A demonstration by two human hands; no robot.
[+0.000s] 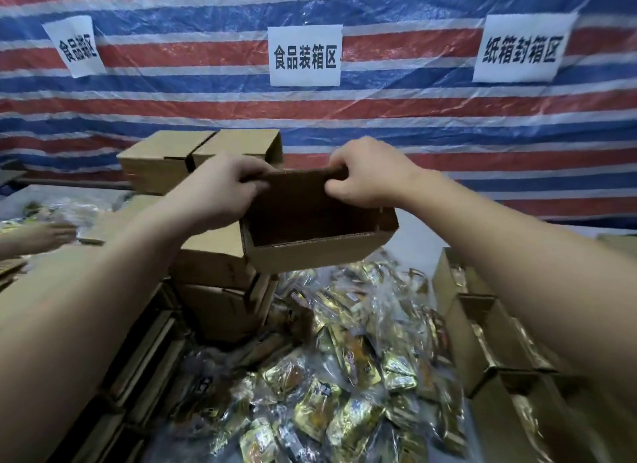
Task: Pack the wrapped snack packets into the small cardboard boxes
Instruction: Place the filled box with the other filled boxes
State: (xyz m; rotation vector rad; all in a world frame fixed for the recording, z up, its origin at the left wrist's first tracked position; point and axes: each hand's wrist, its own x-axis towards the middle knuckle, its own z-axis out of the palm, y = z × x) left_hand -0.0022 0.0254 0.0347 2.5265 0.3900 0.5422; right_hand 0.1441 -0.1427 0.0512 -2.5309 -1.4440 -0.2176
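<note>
The work surface is almost wholly covered and shows only as a pale patch (412, 228) beyond the heap. A loose heap of gold-wrapped snack packets (344, 376) in clear plastic spreads across its middle. Closed cardboard boxes (213, 266) are stacked just left of the heap, touching it. Open boxes (482, 328) holding packets stand in a row along the right.

Striped tarp wall (413, 118) with paper signs (304, 56)
</note>
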